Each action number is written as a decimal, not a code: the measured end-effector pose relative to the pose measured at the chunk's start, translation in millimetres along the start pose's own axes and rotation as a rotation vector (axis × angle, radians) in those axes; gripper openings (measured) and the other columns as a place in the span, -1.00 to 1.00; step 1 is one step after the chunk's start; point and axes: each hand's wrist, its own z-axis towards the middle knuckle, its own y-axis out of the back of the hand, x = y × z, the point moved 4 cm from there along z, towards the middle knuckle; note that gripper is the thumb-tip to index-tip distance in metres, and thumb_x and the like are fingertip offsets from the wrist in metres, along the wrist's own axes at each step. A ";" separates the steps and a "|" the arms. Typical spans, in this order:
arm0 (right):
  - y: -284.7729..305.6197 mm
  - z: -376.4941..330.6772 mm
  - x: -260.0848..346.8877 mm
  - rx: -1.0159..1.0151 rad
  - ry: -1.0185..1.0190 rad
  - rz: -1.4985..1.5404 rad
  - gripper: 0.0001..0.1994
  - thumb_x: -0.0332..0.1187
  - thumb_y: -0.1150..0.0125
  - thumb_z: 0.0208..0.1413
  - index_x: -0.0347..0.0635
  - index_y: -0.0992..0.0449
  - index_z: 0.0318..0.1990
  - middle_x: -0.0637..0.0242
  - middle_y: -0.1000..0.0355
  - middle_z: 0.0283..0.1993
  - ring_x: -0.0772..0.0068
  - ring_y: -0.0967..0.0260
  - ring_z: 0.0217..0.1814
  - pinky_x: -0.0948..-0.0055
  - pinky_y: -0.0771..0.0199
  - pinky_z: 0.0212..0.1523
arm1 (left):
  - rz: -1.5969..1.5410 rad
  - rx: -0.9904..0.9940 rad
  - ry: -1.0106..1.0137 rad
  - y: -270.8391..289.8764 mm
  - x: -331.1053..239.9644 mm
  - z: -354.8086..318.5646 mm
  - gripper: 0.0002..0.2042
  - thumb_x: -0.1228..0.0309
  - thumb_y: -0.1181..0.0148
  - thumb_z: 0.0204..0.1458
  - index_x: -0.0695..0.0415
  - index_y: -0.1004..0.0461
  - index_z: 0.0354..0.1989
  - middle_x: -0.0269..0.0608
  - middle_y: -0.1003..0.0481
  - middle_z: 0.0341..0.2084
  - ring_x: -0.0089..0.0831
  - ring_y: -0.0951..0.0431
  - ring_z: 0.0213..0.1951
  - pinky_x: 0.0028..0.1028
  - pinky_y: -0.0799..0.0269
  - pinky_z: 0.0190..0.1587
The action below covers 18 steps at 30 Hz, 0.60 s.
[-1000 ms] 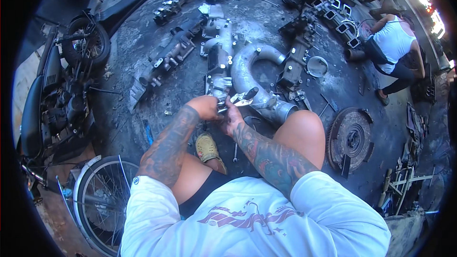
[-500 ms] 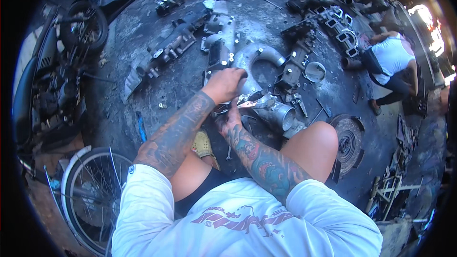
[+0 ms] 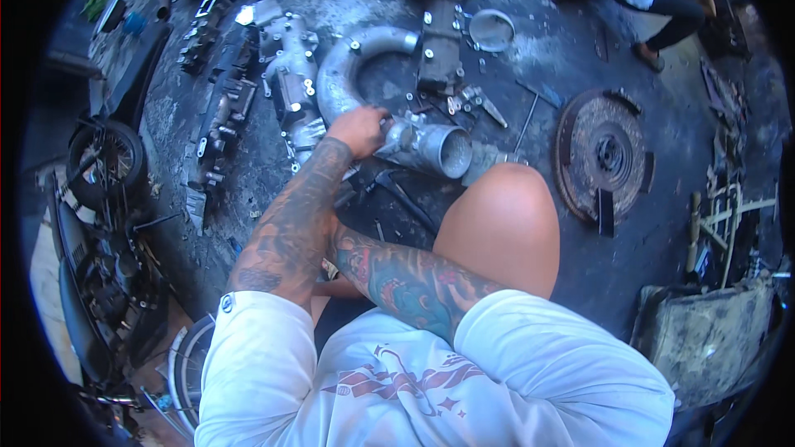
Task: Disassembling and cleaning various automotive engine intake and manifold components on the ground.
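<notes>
My left hand (image 3: pixel 360 131) is closed over the lower end of a curved silver metal pipe (image 3: pixel 330 74), its fingers curled down where the pipe meets a silver cylindrical housing (image 3: pixel 447 151) with a round open mouth. The fingertips are partly hidden, so the exact grip is unclear. My right forearm (image 3: pixel 406 273) crosses beneath my left forearm, which hides my right hand and whatever it holds. Beside the housing, close to my knee, lies a dark long-handled tool (image 3: pixel 407 197). A silver cast manifold (image 3: pixel 291 66) lies left of the pipe.
At right is a rusty round plate (image 3: pixel 603 157) like a flywheel, with a metal ring (image 3: pixel 492 31) and a dark engine block part (image 3: pixel 440 41) farther off. Dark manifolds (image 3: pixel 219 128) and a motorcycle (image 3: pixel 99 257) are at left. Another person (image 3: pixel 654 0) crouches at far right.
My view has swung right and down. My right hand has gone from beside the parts to behind my left forearm. My left hand stays at the pipe's lower end.
</notes>
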 end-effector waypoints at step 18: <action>38.6 42.1 -37.4 -0.399 -0.299 -0.052 -0.75 -0.21 -0.05 0.13 -0.25 -0.42 -0.30 0.19 -0.41 -0.36 0.25 -0.37 -0.40 0.30 -0.34 -0.45 | 0.108 -0.078 0.069 11.5 -6.6 -10.0 -0.74 0.30 0.14 0.09 0.16 -0.44 -0.24 0.06 -0.50 -0.33 0.01 -0.47 -0.22 -0.10 -0.34 -0.18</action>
